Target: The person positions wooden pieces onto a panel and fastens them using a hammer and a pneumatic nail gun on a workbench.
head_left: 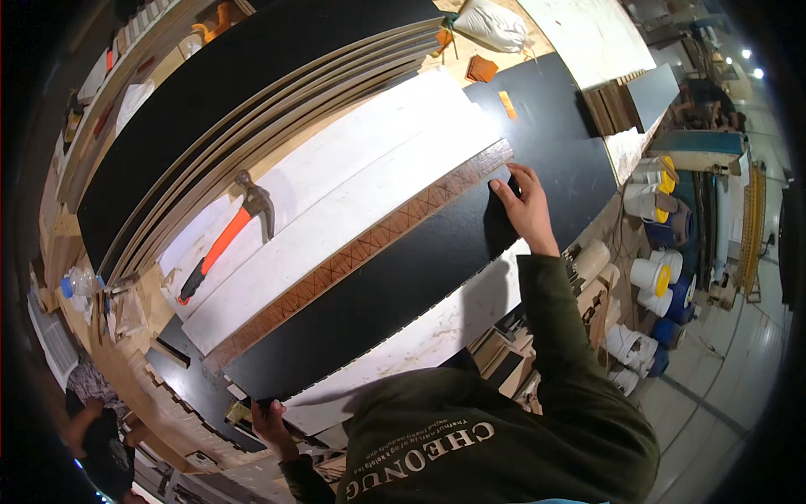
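A long black board (378, 290) lies slantwise in front of me, its far side bordered by a brown strip (369, 249) with dark zigzag marks. My right hand (527, 208) grips the board's right end, thumb on top and fingers bent over the edge. At the near left corner, my left hand (270, 427) has its fingertips closed on the board; part of that hand is in shadow. Beyond the strip are white boards (336, 197). A claw hammer (225, 239) with an orange and black handle rests on them, away from both hands.
Several stacked dark panels (252, 105) curve along the far left. A white bag (491, 25) and orange-brown pieces (481, 69) lie at the back. Buckets (651, 275) crowd the floor at right. Another person (101, 437) is at lower left, near a plastic bottle (80, 283).
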### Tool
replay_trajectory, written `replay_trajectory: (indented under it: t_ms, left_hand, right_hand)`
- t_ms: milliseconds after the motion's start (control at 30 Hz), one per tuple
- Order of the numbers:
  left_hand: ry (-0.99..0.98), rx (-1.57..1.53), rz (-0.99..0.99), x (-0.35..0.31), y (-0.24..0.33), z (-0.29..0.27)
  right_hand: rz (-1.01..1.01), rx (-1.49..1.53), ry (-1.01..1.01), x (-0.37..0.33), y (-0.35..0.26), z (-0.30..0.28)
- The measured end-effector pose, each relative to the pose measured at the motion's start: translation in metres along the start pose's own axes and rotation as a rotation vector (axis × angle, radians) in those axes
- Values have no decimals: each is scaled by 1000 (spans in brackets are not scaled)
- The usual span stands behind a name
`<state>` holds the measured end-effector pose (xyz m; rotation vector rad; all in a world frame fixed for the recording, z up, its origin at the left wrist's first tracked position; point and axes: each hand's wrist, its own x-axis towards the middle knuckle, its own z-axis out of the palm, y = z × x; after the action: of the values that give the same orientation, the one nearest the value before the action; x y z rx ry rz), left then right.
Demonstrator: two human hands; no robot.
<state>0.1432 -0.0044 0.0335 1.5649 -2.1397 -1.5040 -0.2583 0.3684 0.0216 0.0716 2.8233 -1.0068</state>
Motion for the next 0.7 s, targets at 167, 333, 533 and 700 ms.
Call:
replay_trajectory:
  t_ms: [167, 333, 533, 700]
  left_hand:
    - [-56, -41, -92, 3, 4, -7]
    - [-21, 5, -36, 1, 9, -2]
    - [-97, 84, 12, 2, 11, 1]
    - [89, 168, -14, 1, -24, 0]
  right_hand:
    - [134, 432, -128, 10, 17, 2]
    - [203, 458, -67, 12, 16, 3]
    - [98, 289, 40, 21, 30, 11]
    - [128, 343, 52, 21, 23, 13]
